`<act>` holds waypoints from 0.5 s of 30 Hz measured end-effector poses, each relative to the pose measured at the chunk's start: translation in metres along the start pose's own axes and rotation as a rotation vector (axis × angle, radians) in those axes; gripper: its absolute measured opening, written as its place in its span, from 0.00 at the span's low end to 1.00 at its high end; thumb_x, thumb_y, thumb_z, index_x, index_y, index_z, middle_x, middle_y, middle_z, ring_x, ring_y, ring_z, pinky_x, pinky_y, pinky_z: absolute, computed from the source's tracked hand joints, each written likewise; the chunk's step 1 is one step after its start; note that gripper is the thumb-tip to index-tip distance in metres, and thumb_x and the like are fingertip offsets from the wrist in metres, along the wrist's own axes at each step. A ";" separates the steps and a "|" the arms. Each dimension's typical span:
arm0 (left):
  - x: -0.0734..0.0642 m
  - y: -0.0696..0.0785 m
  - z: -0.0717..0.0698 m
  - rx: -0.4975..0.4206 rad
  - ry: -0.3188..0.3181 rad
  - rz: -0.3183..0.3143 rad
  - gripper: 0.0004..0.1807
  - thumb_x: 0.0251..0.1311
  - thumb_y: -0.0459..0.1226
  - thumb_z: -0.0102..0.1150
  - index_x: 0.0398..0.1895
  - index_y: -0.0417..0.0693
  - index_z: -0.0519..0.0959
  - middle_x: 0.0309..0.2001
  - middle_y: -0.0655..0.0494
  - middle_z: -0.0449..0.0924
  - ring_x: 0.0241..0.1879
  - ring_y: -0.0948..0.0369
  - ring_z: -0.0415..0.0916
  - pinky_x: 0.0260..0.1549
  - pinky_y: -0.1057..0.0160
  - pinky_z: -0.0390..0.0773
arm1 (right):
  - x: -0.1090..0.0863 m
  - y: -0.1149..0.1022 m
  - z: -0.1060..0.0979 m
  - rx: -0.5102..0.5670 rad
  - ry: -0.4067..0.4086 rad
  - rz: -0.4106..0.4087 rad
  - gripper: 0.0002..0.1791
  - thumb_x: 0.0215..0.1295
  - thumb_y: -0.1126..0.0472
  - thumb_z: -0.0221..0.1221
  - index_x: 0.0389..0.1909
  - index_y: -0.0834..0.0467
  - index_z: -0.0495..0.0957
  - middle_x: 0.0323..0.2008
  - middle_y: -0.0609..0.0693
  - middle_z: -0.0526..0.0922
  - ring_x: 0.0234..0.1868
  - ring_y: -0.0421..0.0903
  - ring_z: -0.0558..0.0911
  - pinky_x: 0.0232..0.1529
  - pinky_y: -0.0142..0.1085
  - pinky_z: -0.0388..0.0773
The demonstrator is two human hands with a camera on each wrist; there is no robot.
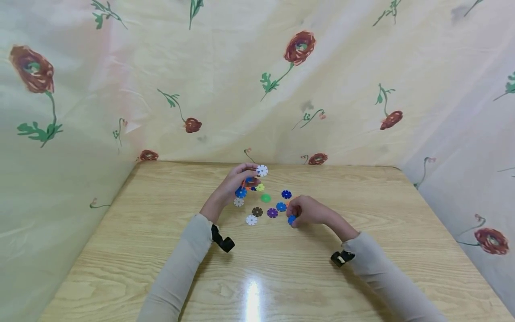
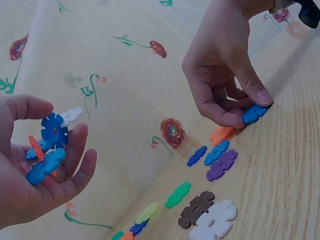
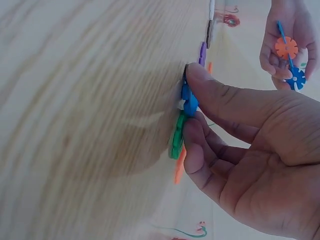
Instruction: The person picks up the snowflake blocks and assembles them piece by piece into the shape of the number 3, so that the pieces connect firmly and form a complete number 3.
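My left hand (image 1: 228,187) is raised over the far middle of the table, its fingers curled round a joined cluster of notched plastic discs. In the left wrist view the cluster shows blue discs (image 2: 46,166), an orange disc (image 2: 36,148) edge-on and a white disc (image 2: 71,116) at its tip. To the right, my right hand (image 1: 311,211) is low at the tabletop. Its thumb and fingertips pinch a single blue disc (image 2: 256,115) by the edge. Close below that disc in the right wrist view are a green disc (image 3: 177,136) and an orange disc (image 3: 180,167).
Loose discs lie between the hands on the wooden table (image 1: 306,273): purple (image 1: 272,213), brown (image 1: 257,212), white (image 1: 251,220), light green (image 1: 266,198), dark blue (image 1: 286,194) and several others. A flowered cloth (image 1: 225,89) hangs behind the table and along its sides.
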State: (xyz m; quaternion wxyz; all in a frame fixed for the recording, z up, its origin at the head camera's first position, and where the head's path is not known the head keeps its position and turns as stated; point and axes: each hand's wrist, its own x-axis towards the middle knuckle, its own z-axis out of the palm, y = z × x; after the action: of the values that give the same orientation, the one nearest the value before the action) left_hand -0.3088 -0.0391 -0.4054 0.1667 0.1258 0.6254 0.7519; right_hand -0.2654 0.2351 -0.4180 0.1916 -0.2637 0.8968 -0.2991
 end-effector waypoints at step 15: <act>-0.001 0.001 0.001 0.003 0.000 0.006 0.16 0.77 0.35 0.49 0.62 0.37 0.72 0.44 0.58 0.78 0.39 0.64 0.83 0.52 0.63 0.83 | 0.017 -0.011 -0.005 0.066 0.246 0.009 0.04 0.63 0.71 0.67 0.38 0.64 0.82 0.31 0.54 0.81 0.33 0.45 0.76 0.34 0.31 0.74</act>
State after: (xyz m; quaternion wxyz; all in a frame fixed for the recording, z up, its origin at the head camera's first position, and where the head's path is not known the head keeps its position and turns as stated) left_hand -0.3071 -0.0385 -0.4041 0.1643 0.1279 0.6261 0.7514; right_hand -0.2780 0.2199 -0.4103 0.0902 -0.2148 0.9044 -0.3575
